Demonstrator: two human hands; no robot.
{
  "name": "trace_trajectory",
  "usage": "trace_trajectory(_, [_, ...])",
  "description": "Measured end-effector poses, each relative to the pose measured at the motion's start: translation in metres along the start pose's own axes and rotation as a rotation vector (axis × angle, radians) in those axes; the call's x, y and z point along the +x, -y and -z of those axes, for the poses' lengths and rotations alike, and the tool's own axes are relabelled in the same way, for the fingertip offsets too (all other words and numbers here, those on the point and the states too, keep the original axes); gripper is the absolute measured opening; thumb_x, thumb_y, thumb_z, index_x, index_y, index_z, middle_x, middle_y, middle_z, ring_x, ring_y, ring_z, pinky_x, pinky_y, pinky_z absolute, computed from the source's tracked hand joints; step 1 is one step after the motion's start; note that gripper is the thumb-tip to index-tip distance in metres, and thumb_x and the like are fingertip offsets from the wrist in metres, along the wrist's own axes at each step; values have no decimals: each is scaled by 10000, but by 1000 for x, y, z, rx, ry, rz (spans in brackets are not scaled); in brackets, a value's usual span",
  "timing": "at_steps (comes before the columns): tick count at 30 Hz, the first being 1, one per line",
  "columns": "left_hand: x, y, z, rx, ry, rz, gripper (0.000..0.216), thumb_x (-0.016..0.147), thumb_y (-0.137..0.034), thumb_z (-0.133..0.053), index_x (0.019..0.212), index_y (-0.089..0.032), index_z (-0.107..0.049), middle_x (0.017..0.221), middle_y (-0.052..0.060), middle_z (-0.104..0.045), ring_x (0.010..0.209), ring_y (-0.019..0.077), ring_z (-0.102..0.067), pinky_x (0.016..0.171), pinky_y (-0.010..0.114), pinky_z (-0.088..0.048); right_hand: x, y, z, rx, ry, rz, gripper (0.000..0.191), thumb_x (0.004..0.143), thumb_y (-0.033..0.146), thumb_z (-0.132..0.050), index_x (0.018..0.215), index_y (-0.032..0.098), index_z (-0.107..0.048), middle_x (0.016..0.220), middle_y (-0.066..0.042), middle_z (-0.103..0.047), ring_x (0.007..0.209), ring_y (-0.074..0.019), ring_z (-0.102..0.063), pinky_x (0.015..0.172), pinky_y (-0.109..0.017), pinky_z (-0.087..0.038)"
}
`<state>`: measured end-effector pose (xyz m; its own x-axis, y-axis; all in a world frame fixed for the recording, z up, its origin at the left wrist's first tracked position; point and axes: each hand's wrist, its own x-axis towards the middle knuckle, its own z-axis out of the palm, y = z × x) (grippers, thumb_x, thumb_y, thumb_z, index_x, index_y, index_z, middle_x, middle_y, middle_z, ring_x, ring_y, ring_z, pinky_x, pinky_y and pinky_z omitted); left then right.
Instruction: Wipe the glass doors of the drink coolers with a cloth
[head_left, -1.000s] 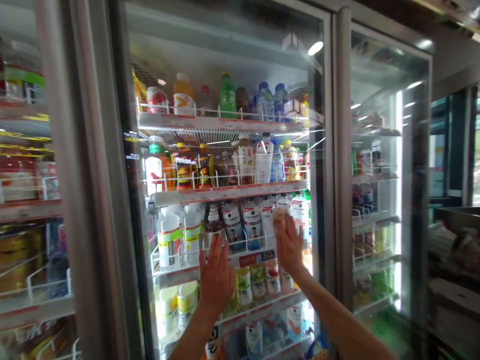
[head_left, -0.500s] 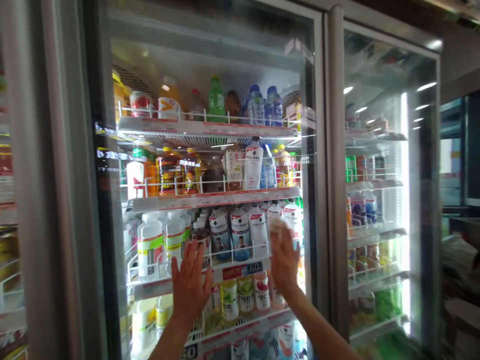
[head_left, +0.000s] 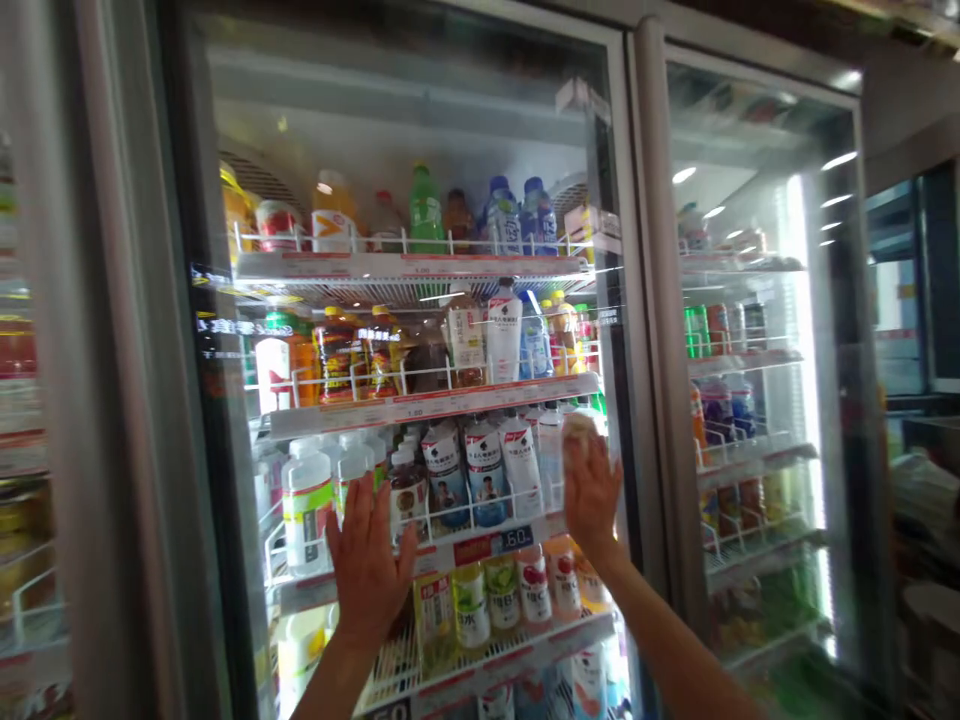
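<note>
A tall glass door (head_left: 420, 110) of a drinks cooler fills the middle of the view. My left hand (head_left: 367, 565) is flat with fingers spread, at or very near the glass, in front of the white-capped bottles. At the door's right side, my right hand (head_left: 592, 505) presses a small pale cloth (head_left: 579, 427) under its fingertips against the glass. The cloth's edges are blurred. Through the door, between the hands, show several blue-and-white labelled bottles (head_left: 486, 475) on a wire-fronted shelf (head_left: 480, 549).
A metal frame post (head_left: 654, 300) separates this door from a second glass door (head_left: 750, 130) at the right. To the left stands another metal door frame (head_left: 124, 350). Inside, a row of fruit-labelled bottles (head_left: 502, 590) stands on a lower shelf.
With the cloth, my right hand has slid right and slightly up across the glass. My left hand has shifted slightly left, still flat. The whole view has moved a little.
</note>
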<state>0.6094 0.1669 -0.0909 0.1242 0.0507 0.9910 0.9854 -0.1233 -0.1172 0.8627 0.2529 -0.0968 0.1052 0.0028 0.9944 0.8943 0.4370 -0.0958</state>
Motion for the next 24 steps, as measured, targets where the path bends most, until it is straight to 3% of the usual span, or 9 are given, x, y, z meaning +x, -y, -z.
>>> trace_trajectory(2, [9, 9, 1, 21, -11, 28, 682, 854, -250, -474, 1440, -198, -131, 1484, 147, -247, 1399, 230, -150, 1134, 476, -114, 8, 10, -5, -39, -99, -156, 516, 901, 163, -337, 1412, 225, -310, 1440, -159, -354, 1364, -278, -265, 1025, -528, -260])
trace_trajectory(7, [14, 20, -1, 43, 2, 54, 686, 858, -269, -476, 1442, -208, -121, 1477, 154, -260, 1393, 258, -167, 1122, 507, -126, 12, 40, -12, 119, 109, 162, 478, 889, 182, -381, 1354, 290, -410, 1415, -80, -417, 1362, -236, -277, 1095, -495, -151])
trace_trajectory(8, [13, 20, -1, 41, 4, 55, 688, 857, -271, -476, 1442, -212, -119, 1477, 150, -263, 1392, 259, -173, 1122, 505, -131, 14, 39, -13, 111, 101, 137, 475, 890, 189, -379, 1353, 288, -411, 1417, -82, -414, 1358, -240, -285, 1091, -502, -154])
trace_trajectory(12, [12, 19, -1, 42, 7, 44, 690, 853, -266, -481, 1441, -212, -124, 1472, 143, -279, 1393, 245, -172, 1125, 488, -136, 27, 29, -16, -13, -97, -239, 497, 900, 201, -328, 1396, 198, -355, 1451, -163, -332, 1355, -307, -273, 1016, -555, -244])
trace_trajectory(13, [12, 19, -1, 43, 3, 38, 687, 853, -263, -480, 1441, -206, -130, 1470, 145, -282, 1395, 241, -167, 1127, 484, -133, 28, 31, -16, -9, -105, -240, 504, 900, 202, -326, 1404, 194, -341, 1458, -165, -318, 1357, -309, -267, 1015, -553, -247])
trace_trajectory(16, [11, 20, 1, 37, -6, 22, 676, 854, -257, -476, 1438, -191, -143, 1470, 151, -279, 1399, 234, -153, 1130, 478, -121, 29, 39, -17, 85, 42, 86, 524, 890, 194, -360, 1406, 279, -325, 1462, -90, -337, 1355, -261, -287, 1071, -516, -191])
trace_trajectory(18, [12, 23, 2, 26, -4, 7, 671, 854, -257, -473, 1437, -187, -149, 1473, 152, -273, 1399, 232, -151, 1132, 478, -113, 34, 36, -19, 95, 71, 168, 527, 888, 195, -372, 1399, 314, -328, 1450, -65, -365, 1347, -243, -307, 1085, -506, -169])
trace_trajectory(22, [25, 35, 6, 14, -43, -26, 670, 859, -263, -464, 1440, -200, -134, 1487, 141, -243, 1400, 231, -147, 1133, 485, -93, 56, 22, -24, -33, -177, -284, 500, 908, 218, -326, 1407, 248, -325, 1439, -146, -358, 1340, -300, -304, 1001, -558, -259])
trace_trajectory(24, [35, 41, 6, 22, -62, -25, 671, 862, -271, -460, 1441, -208, -125, 1490, 138, -236, 1399, 238, -151, 1129, 498, -93, 61, 28, -25, -17, -158, -238, 499, 910, 210, -317, 1408, 243, -325, 1441, -142, -358, 1351, -292, -283, 1004, -546, -262])
